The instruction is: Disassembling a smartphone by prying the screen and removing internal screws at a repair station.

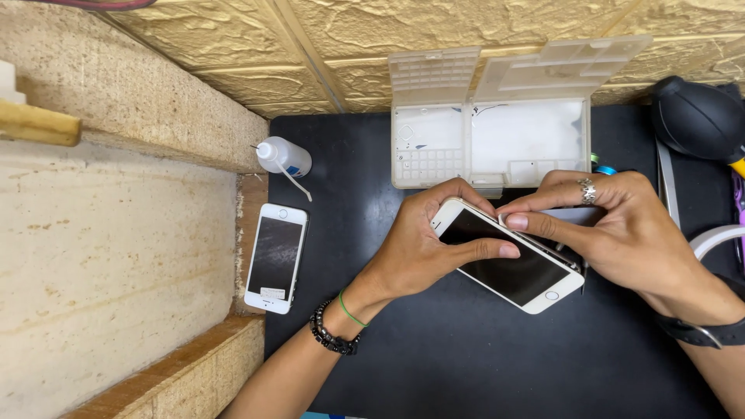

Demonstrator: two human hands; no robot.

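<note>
Near the middle of the frame, two hands hold a white phone (508, 256) just above a black mat (466, 365). The left hand (423, 244) wraps around the phone's top end, with the thumb lying across the dark screen. The right hand (613, 225) grips the long upper edge, with a finger pressed right at the seam where the screen meets the body. The phone is tilted, and its round button points to the lower right.

The screen looks shut, or nearly so, against the body. No gap is plain to see, so the work seems to be at an early stage: the phone is whole and no parts lie loose on the mat.

A clear parts box (497, 132) stands open behind the hands. A second phone (275, 257) lies flat at the left, apart from both hands. A small bottle (285, 158) rests above it.
</note>
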